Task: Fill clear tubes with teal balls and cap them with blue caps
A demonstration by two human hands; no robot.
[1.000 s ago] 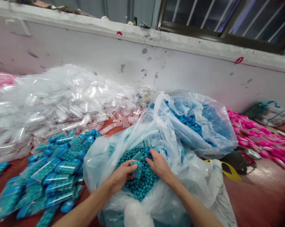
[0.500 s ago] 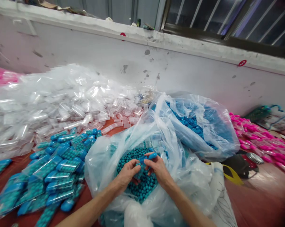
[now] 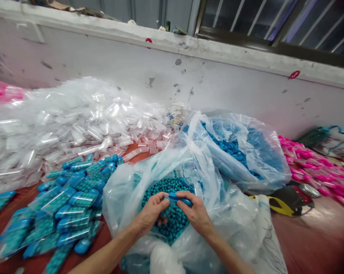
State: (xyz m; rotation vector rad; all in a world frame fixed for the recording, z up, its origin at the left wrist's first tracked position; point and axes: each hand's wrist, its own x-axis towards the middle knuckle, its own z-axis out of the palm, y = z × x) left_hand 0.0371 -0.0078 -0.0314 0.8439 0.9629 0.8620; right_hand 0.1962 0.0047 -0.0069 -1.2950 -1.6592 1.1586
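Note:
Both hands are over an open plastic bag (image 3: 119, 198) full of small round teal beads (image 3: 174, 224). My left hand (image 3: 153, 211) is closed, pinching a small clear pouch (image 3: 168, 209) that looks teal; how many beads it holds I cannot make out. My right hand (image 3: 196, 213) grips a glossy blue cap (image 3: 184, 201) between thumb and fingers. The cap lies at the pouch's mouth; whether it is seated there is hidden by the fingers. To the left lies a heap of filled pouches (image 3: 82, 199) with teal beads inside and blue caps.
A large pile of clear pouches (image 3: 83, 114) lies along the wall at the left. Behind the bead bag, another plastic bag (image 3: 274, 171) holds blue caps (image 3: 231, 150). Pink-capped packs (image 3: 311, 163) are at the right, near a dark item with a yellow strap (image 3: 283, 207).
My right hand has lowered slightly and turned, bringing the blue cap down to the pouch in my left hand. The left hand has barely moved.

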